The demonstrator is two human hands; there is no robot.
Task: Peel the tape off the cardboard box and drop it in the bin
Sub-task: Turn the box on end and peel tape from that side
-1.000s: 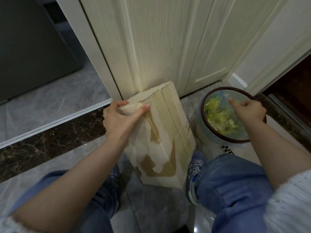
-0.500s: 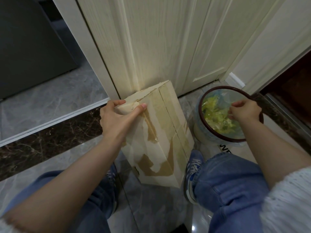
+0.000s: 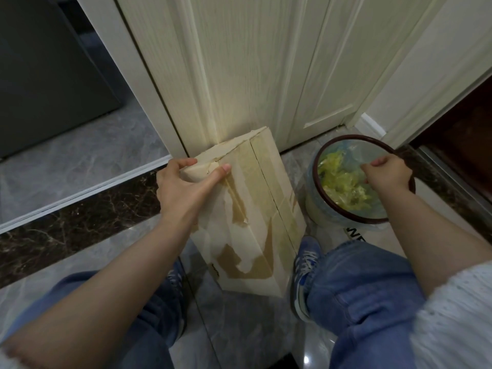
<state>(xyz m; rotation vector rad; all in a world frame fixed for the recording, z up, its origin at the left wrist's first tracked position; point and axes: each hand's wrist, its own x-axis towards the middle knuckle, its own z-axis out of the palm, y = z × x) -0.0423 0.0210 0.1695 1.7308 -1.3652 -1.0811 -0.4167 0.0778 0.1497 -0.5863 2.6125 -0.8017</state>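
Observation:
A tall cardboard box (image 3: 255, 209) stands on the floor against the white door. Strips of brown tape (image 3: 269, 182) still run down its top and front, among torn pale patches. My left hand (image 3: 183, 187) grips the box's upper left corner, thumb on the front face. To the right stands a round bin (image 3: 315, 171) with a dark rim and a plastic liner, holding crumpled yellow-green scraps (image 3: 340, 185). My right hand (image 3: 386, 174) hovers over the bin's right side with its fingers curled. I see no tape in it.
The white panelled door (image 3: 253, 62) is right behind the box. My knees in blue jeans and a blue shoe (image 3: 306, 265) flank the box's base. A dark cabinet (image 3: 40, 75) stands far left beyond a dark marble threshold (image 3: 66, 217).
My right hand's extended finger has curled in, and the hand has drawn slightly back over the bin. My left hand keeps its grip on the box corner.

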